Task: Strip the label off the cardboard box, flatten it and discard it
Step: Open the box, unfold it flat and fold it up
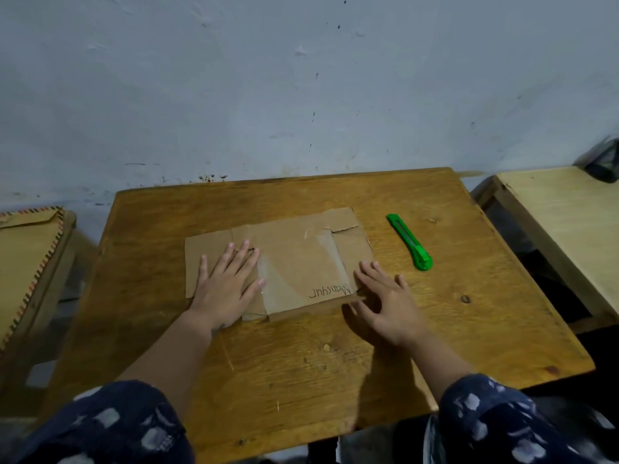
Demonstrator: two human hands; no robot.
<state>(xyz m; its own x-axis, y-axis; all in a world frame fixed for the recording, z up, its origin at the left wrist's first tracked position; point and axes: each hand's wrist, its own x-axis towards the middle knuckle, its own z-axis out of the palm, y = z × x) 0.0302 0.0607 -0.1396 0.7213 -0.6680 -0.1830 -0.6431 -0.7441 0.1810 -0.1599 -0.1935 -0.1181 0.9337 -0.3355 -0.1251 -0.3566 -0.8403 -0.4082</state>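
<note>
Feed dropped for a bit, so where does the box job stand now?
Flattening looks done: the cardboard box lies flat on the table, and no label shows. In hand: left hand presses it flat, right hand rests at its near right edge. Left: discarding. The green cutter lies aside.

Dark navy sleeves (pixel 110 426) with pale blotches, forearms bare
</note>
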